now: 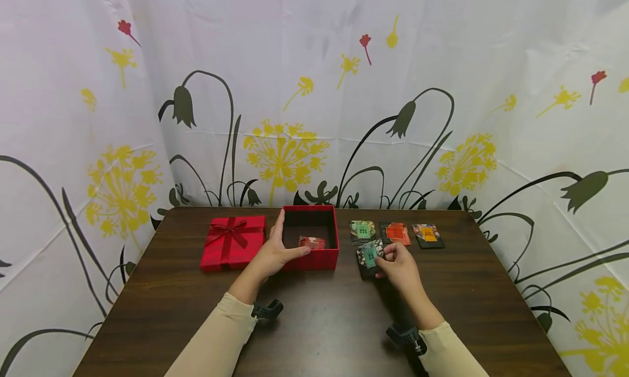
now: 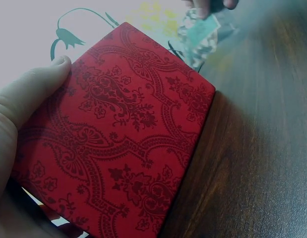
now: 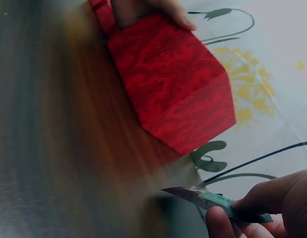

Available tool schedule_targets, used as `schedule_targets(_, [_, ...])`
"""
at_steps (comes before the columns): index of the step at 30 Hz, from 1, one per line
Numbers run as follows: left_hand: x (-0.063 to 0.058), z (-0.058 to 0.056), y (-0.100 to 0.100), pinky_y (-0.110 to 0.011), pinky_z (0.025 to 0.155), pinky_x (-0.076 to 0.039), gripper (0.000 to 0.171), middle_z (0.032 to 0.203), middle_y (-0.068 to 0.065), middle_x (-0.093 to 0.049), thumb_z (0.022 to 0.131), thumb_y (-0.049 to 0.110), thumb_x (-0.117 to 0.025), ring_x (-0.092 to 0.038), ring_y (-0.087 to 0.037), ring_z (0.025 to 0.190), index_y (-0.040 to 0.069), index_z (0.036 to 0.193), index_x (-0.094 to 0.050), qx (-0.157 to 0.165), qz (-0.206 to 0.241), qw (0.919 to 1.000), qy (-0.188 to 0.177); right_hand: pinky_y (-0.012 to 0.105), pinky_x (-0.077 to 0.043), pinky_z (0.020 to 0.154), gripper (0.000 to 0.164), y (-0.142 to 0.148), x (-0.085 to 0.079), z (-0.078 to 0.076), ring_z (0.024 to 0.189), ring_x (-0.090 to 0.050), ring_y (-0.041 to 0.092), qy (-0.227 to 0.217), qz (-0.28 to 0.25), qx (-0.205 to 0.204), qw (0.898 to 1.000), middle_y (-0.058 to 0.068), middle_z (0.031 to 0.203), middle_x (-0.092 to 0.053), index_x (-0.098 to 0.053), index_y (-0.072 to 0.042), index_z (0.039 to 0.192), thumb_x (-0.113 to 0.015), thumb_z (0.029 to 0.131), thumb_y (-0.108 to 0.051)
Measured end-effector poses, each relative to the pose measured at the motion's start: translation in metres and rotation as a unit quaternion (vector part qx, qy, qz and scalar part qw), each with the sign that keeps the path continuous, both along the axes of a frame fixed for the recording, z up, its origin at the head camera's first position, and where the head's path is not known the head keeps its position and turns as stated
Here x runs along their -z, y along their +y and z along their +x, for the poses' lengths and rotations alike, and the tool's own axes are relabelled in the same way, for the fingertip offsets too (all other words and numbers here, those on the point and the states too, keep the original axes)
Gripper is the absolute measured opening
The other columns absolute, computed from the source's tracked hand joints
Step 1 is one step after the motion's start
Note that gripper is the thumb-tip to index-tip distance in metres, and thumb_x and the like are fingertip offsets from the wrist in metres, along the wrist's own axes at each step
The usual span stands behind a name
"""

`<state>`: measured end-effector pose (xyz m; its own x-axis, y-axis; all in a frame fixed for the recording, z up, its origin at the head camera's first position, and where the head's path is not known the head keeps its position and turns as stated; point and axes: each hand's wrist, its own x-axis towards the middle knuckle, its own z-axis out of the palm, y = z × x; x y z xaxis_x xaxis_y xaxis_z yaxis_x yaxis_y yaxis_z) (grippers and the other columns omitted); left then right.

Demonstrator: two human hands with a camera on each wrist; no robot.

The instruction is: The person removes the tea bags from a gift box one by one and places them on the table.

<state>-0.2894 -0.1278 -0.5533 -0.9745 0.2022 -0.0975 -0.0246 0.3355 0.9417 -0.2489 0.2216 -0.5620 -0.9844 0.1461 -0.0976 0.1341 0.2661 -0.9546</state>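
Observation:
My left hand (image 1: 275, 252) grips the open red gift box (image 1: 314, 261) by its left side, thumb over the front rim. In the left wrist view, the thumb (image 2: 41, 87) lies along an edge of the patterned red wall. Inside the dark interior sits a small red packet (image 1: 313, 243). To the right of the box, my right hand (image 1: 402, 270) pinches a small dark packet with a teal label (image 1: 371, 255) between thumb and fingers. The right wrist view shows this packet nearly edge-on, its teal label (image 3: 216, 200) upward, apart from the box.
A red lid with a ribbon bow (image 1: 245, 251) lies left of the box. Behind the right hand lie a green-labelled packet (image 1: 362, 231), a red-orange packet (image 1: 397, 233) and an orange-labelled packet (image 1: 428, 235). A floral curtain (image 1: 314, 93) hangs behind the dark wooden table (image 1: 314, 322).

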Motion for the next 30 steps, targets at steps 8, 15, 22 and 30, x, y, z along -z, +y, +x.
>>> schedule_targets(8, [0.000,-0.001,0.001,-0.079,0.128,-0.019,0.134,0.185,-0.008,0.000,0.085,0.048,-0.092,-0.009,-0.044,0.169,0.037,0.176,0.007,0.004,0.002,1.0000,0.002,0.040,-0.066,0.061,0.036,0.003,0.014,0.010,0.062,-0.063,0.020,-0.023,0.019,0.005,1.000,0.009,0.088,-0.050,-0.051,0.000,0.120,-0.076,0.096,0.003])
schedule_targets(15, [-0.001,-0.002,0.002,-0.080,0.127,-0.020,0.133,0.185,-0.007,0.000,0.086,0.047,-0.091,-0.008,-0.044,0.169,0.039,0.176,0.007,0.005,-0.002,1.0000,0.000,0.038,-0.064,0.055,0.026,0.006,0.019,0.011,0.057,-0.064,0.021,0.000,0.067,-0.014,0.998,0.004,0.077,-0.046,-0.070,-0.005,0.120,-0.074,0.095,0.002])
schedule_targets(22, [-0.001,0.000,0.002,-0.079,0.128,-0.019,0.134,0.185,-0.008,0.001,0.086,0.049,-0.091,-0.008,-0.044,0.169,0.041,0.175,0.008,0.004,-0.002,1.0000,-0.001,0.035,-0.057,0.049,0.024,0.006,0.025,0.008,0.050,-0.064,0.022,0.012,0.159,-0.037,0.987,0.004,0.069,-0.051,-0.081,-0.015,0.116,-0.074,0.095,-0.007])
schedule_targets(30, [-0.001,0.001,0.000,-0.079,0.128,-0.020,0.135,0.185,-0.006,0.001,0.083,0.055,-0.092,-0.009,-0.044,0.169,0.046,0.174,0.008,0.003,-0.007,1.0000,-0.005,0.033,-0.037,0.059,0.021,-0.001,0.028,0.008,0.069,-0.047,0.020,0.070,0.277,-0.038,0.958,0.005,0.085,-0.051,-0.082,-0.022,0.114,-0.076,0.095,-0.014])
